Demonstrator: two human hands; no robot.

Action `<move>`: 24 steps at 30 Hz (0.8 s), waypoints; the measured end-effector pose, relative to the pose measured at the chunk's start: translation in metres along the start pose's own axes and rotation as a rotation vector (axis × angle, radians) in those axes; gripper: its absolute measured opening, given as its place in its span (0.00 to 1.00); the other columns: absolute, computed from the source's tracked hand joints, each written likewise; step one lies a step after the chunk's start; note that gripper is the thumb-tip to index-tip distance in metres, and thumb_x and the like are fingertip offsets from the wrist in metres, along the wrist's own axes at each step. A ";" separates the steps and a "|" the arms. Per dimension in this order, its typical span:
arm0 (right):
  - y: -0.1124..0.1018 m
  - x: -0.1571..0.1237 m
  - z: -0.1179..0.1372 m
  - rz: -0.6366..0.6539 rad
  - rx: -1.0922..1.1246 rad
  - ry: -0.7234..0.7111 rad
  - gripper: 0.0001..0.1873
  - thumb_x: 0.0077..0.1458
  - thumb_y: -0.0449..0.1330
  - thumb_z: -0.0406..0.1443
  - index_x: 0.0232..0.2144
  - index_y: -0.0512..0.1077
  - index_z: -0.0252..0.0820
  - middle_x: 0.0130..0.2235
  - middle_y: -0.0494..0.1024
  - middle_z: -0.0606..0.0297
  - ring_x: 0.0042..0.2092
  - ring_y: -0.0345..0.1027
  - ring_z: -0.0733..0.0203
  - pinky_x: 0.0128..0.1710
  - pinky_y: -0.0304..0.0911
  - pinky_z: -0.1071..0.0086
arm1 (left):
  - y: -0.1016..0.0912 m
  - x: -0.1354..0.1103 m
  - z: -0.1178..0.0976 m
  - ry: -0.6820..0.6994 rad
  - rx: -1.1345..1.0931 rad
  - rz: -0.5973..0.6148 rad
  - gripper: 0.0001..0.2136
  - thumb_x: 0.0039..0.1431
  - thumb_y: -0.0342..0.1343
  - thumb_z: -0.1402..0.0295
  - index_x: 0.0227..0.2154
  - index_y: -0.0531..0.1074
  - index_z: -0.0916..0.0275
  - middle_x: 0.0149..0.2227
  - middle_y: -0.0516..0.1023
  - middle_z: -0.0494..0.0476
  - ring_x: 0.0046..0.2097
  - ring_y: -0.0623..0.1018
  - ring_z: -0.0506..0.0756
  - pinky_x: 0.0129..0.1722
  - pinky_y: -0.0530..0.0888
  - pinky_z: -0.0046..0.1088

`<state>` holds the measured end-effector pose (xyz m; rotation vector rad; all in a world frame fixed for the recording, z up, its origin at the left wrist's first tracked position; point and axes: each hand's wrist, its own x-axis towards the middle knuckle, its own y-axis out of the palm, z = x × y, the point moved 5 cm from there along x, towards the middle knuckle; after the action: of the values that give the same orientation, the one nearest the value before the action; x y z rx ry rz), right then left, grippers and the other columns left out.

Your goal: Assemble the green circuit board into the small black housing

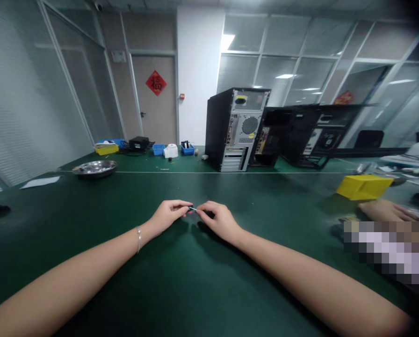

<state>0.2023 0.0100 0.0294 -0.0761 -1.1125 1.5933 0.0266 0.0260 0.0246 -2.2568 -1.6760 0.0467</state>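
A small slim part (193,208), too tiny to be identified with certainty, was held in front of the tall computer tower (219,133), over the green table (195,290), its dark end pinched by the left hand (169,213) and its pale end by the right hand (219,220). The handling was judged unfinished, the part being gripped and not yet set down. Left of the tower a metal bowl (95,175) was seen; right of it, a yellow bin (364,188).

The person's two hands (169,214), one metal dish (95,169) and seemingly three computer cases (219,128) show.
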 end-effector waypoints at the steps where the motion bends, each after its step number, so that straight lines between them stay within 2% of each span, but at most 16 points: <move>1: 0.000 0.000 0.000 0.001 -0.008 0.000 0.10 0.61 0.57 0.38 0.36 0.79 0.45 0.36 0.79 0.62 0.37 0.72 0.60 0.38 0.64 0.69 | 0.000 0.000 0.000 0.000 -0.002 -0.004 0.15 0.55 0.60 0.64 0.43 0.79 0.65 0.37 0.84 0.62 0.36 0.80 0.57 0.42 0.73 0.34; 5: 0.000 0.001 0.000 0.006 -0.040 -0.007 0.10 0.61 0.57 0.37 0.36 0.79 0.46 0.36 0.79 0.63 0.37 0.72 0.60 0.37 0.63 0.69 | 0.000 0.002 0.004 0.001 -0.012 -0.022 0.16 0.55 0.61 0.64 0.45 0.79 0.64 0.40 0.83 0.62 0.39 0.80 0.57 0.42 0.73 0.33; 13: 0.001 0.004 -0.004 0.028 -0.018 -0.045 0.10 0.61 0.57 0.37 0.36 0.79 0.44 0.36 0.80 0.62 0.36 0.72 0.61 0.39 0.64 0.69 | -0.003 0.005 0.011 0.013 -0.034 -0.022 0.16 0.53 0.62 0.63 0.43 0.80 0.64 0.36 0.83 0.60 0.33 0.77 0.54 0.38 0.72 0.31; 24: 0.001 0.004 -0.005 0.085 0.109 -0.123 0.11 0.61 0.57 0.38 0.36 0.80 0.43 0.37 0.81 0.63 0.38 0.74 0.61 0.40 0.66 0.69 | -0.004 0.008 0.015 -0.022 -0.106 0.157 0.17 0.52 0.64 0.62 0.43 0.80 0.65 0.37 0.83 0.63 0.34 0.76 0.54 0.39 0.73 0.32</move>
<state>0.2030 0.0164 0.0278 0.0485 -1.1272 1.7513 0.0220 0.0385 0.0135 -2.4716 -1.5421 0.0195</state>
